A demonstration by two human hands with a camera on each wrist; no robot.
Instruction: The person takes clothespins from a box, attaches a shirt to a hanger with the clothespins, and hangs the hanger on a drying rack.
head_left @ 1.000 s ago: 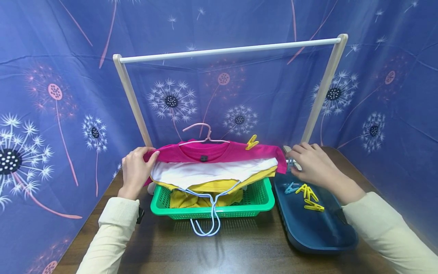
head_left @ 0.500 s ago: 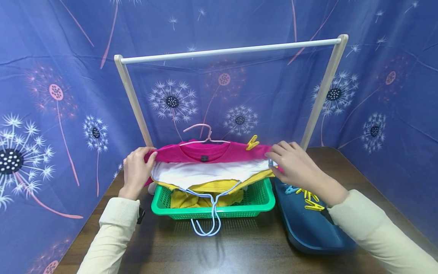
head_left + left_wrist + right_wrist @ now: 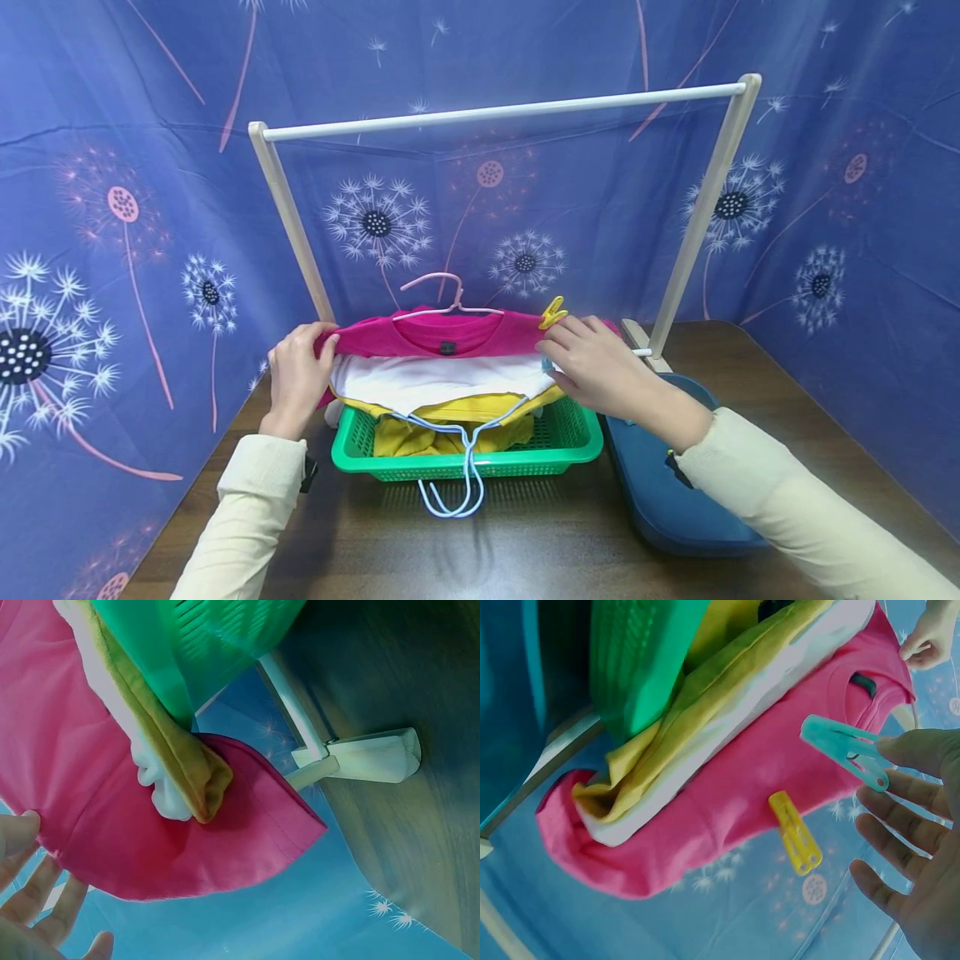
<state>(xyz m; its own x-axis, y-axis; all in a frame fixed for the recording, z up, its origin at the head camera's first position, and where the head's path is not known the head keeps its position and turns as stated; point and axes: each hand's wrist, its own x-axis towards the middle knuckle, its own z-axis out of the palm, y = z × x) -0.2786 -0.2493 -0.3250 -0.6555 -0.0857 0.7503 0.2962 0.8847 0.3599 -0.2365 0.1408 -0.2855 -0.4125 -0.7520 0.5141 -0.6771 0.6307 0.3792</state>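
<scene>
A magenta long-sleeved shirt [image 3: 367,337] lies across the top of the clothes, a pink hanger [image 3: 457,292] rising from its neck. My left hand [image 3: 296,371] pinches its left shoulder between thumb and fingers. Between thumb and index finger, my right hand [image 3: 600,362] pinches a light blue clothespin [image 3: 844,746], held over the shirt right of the neckline. A yellow clothespin [image 3: 553,312] is clipped on the shirt's top edge, just beyond my right fingers. Below the magenta shirt lie a white garment [image 3: 427,379] and a yellow garment [image 3: 465,408] with blue hangers [image 3: 467,467].
A green basket [image 3: 480,467] stands under the clothes, with more yellow cloth inside. To its right sits a dark blue tray [image 3: 697,517], partly hidden by my right arm. Behind rises a wooden rack with a white rail [image 3: 510,111], before a blue dandelion-print curtain.
My right hand has moved left with the clothespin, from above the tray to over the shirt beside the yellow clothespin. The left hand stays at the shirt's shoulder.
</scene>
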